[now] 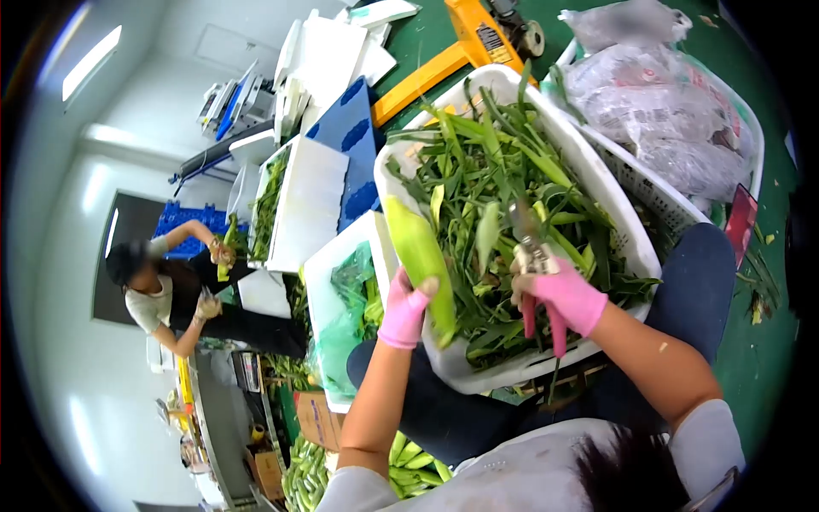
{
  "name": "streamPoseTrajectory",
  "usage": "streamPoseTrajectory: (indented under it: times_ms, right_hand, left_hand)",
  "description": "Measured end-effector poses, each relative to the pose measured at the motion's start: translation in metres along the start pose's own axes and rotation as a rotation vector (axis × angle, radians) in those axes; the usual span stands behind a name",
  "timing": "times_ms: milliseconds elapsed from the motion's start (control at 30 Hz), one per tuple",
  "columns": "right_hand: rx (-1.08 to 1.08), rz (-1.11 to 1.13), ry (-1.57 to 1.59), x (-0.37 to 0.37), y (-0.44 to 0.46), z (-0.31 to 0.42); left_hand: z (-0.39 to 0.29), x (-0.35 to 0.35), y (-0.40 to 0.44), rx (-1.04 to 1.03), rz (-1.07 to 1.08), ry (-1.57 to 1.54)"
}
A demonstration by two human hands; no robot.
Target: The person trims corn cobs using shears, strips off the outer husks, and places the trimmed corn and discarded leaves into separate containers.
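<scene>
In a pink glove, my left hand (406, 309) is closed around a husked-in ear of corn (415, 256), pale green and held nearly upright by its lower part. My gloved right hand (563, 294) grips pruning shears (531, 239) with red handles; their metal blades point away from me and look blurred. Both hands are over a white plastic basket (636, 230) heaped with green husks and leaves (486, 154). A gap separates the shears from the corn.
Left of the basket stands a foam box (328, 282) with a green plastic bag (345, 311). Behind are a yellow pallet jack (465, 51) and a blue pallet (358, 128). Bagged waste (657, 94) fills another basket. Corn ears (418, 465) lie near me. A co-worker (171, 286) handles corn at left.
</scene>
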State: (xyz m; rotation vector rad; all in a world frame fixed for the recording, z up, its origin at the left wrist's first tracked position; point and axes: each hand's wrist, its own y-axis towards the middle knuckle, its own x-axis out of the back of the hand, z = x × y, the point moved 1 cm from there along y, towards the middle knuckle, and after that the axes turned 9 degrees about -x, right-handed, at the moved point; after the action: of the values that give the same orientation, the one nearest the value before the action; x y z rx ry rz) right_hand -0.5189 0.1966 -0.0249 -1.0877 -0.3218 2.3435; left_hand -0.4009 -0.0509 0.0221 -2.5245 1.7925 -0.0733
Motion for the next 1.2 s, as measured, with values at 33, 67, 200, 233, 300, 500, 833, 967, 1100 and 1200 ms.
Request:
streamPoseTrajectory:
  times_ms: [33,67,200,233,300,500,833,967,1100,1200]
  right_hand:
    - [0.051,0.04,0.048,-0.004,-0.009,0.005]
    - [0.106,0.077,0.093,-0.007,-0.016,0.011]
    - [0.207,0.087,0.036,-0.01,-0.017,0.009]
    - [0.095,0.176,0.081,-0.013,-0.022,0.013]
    - [-0.042,0.299,-0.018,-0.018,-0.021,0.002]
    - [-0.227,0.301,-0.202,-0.022,-0.01,-0.031]
    - [-0.028,0.149,-0.229,-0.01,0.003,-0.025]
    - [-0.067,0.168,-0.238,-0.022,-0.014,-0.002]
    - [-0.149,0.387,0.003,-0.038,-0.038,-0.003]
    - [-0.199,0.442,-0.047,-0.04,-0.032,-0.023]
  left_hand:
    - [0.0,-0.004,0.001,-0.062,-0.057,-0.034]
    - [-0.005,-0.012,0.003,-0.129,-0.112,-0.07]
    - [-0.002,-0.03,0.0,-0.31,-0.239,-0.252]
    - [-0.001,-0.033,-0.001,-0.345,-0.285,-0.294]
    - [-0.001,-0.042,-0.002,-0.426,-0.361,-0.335]
    - [0.008,-0.08,-0.016,-0.553,-0.491,-0.333]
    - [0.02,-0.104,-0.045,-0.434,-0.523,-0.5]
    - [0.02,-0.071,-0.03,-0.36,-0.498,-0.823]
    - [0.026,-0.043,-0.023,-0.373,-0.509,-1.071]
    - [0.027,-0.05,-0.029,-0.34,-0.517,-1.083]
